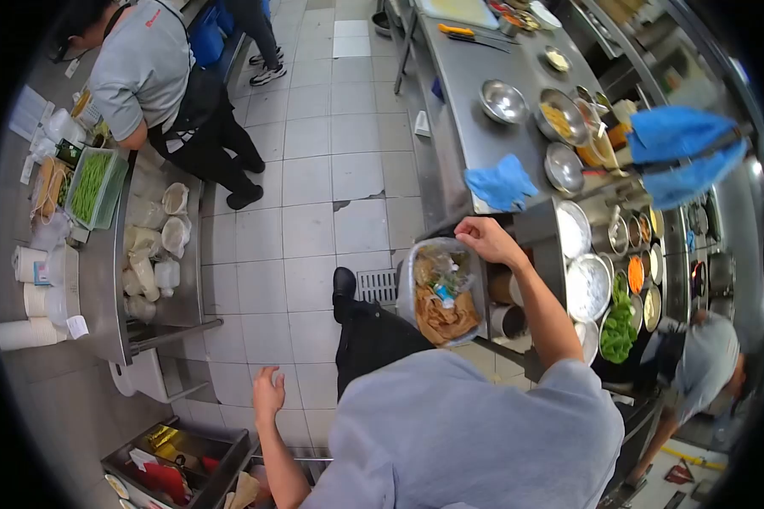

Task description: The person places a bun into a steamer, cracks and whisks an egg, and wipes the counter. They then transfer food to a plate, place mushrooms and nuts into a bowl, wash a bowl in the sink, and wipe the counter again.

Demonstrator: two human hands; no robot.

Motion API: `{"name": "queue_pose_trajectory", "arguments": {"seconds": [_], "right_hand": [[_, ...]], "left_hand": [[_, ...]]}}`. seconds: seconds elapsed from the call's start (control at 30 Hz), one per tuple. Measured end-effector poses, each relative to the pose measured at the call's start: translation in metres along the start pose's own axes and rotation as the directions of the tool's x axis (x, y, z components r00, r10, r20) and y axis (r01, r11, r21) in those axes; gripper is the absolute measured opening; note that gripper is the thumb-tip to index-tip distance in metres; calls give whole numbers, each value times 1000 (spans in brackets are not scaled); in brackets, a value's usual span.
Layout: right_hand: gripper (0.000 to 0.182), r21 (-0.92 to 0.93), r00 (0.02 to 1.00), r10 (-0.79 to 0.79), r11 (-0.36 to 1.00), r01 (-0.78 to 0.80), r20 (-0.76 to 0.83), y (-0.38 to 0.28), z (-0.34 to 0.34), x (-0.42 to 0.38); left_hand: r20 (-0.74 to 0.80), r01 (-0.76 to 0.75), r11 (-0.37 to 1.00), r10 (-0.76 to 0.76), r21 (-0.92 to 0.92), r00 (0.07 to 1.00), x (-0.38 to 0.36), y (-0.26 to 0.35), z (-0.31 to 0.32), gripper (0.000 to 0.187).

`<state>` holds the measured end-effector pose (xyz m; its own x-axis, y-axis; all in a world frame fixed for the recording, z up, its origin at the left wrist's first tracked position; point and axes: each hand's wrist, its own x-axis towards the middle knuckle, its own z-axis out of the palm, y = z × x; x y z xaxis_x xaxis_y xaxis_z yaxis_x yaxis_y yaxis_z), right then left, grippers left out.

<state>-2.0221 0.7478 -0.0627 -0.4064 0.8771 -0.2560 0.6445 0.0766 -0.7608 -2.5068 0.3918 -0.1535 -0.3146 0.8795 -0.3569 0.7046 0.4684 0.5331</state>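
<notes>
My right hand [487, 239] is over the rim of a lined trash bin [406, 293], close to the corner of the steel counter. Its fingers are loosely bent and apart, and nothing shows in them. Crumpled brown paper [446, 320] and clear plastic [437, 265] lie inside the bin. A blue cloth [501, 182] rests on the counter corner just beyond this hand. My left hand [268, 394] hangs low over the tiled floor on the other side of my body. Its fingers are slightly curled and spread, holding nothing visible.
Steel bowls [503, 102] and a knife [475, 38] lie on the right counter [484, 140]. Food containers [637, 274] line the station beside me. A co-worker [165, 85] leans over the left counter, holding green beans [92, 187]. Another person [696, 356] bends at the lower right.
</notes>
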Motion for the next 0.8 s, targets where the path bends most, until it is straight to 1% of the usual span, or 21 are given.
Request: {"name": "queue_pose_trajectory", "arguments": {"seconds": [0.03,0.07,0.1,0.17,0.2,0.23,0.27,0.3,0.37,0.4,0.47,0.5,0.57,0.6,0.63,0.67,0.7,0.73,0.77,0.8], "right_hand": [[14,24,999,31,999,-31,-12,7,9,21],[13,95,994,111,990,-108,-18,27,21,48],[13,221,989,148,965,-142,-7,34,31,75],[15,207,976,210,959,-194,-56,44,42,126],[16,193,982,153,973,-129,-114,49,48,157],[18,176,981,98,982,-67,-170,58,56,191],[20,155,975,58,988,-24,-216,67,61,236],[22,142,964,72,989,-36,-254,71,64,264],[27,113,937,99,992,-64,-335,81,65,317],[29,113,921,148,987,-115,-360,86,62,343],[35,124,871,247,969,-214,-426,94,48,394],[37,105,821,258,966,-238,-510,98,42,417],[41,73,685,256,956,-285,-682,110,19,468],[41,22,633,217,954,-300,-743,125,5,493],[41,10,556,228,930,-368,-799,136,-7,517],[42,10,467,234,901,-433,-853,142,-19,538],[43,19,371,233,867,-498,-899,152,-33,558],[49,159,345,351,864,-478,-871,163,-49,576],[56,382,295,707,629,-677,-643,168,-69,590],[56,397,241,806,497,-772,-541,209,-72,604]], "left_hand": [[6,14,1000,-14,3,1000,22,-11,-6,24],[6,24,1000,-24,2,1000,47,-21,-8,24],[12,40,999,-40,1,999,68,-28,-8,24],[42,110,994,-109,-12,993,107,-43,-7,24],[59,142,990,-140,-18,988,126,-48,-5,24],[104,176,982,-169,-62,980,146,-53,2,24],[167,222,970,-203,-101,965,181,-57,7,24],[217,257,956,-223,-143,950,202,-59,15,24],[266,260,955,-215,-145,940,240,-56,25,23],[292,257,956,-207,-143,934,262,-54,29,22],[370,297,938,-217,-176,903,305,-63,46,23],[407,312,931,-215,-188,888,326,-67,50,23],[442,283,949,-196,-140,875,370,-61,51,23],[470,309,937,-203,-161,859,395,-56,51,23],[495,329,928,-204,-178,844,421,-53,48,23],[502,266,954,-163,-141,849,449,-57,49,25],[474,317,938,-218,-139,853,479,-22,32,26],[505,331,934,-221,-138,834,511,-41,37,26],[539,344,929,-224,-133,812,550,-57,44,25],[571,328,941,-228,-79,789,594,-31,25,23]]}}
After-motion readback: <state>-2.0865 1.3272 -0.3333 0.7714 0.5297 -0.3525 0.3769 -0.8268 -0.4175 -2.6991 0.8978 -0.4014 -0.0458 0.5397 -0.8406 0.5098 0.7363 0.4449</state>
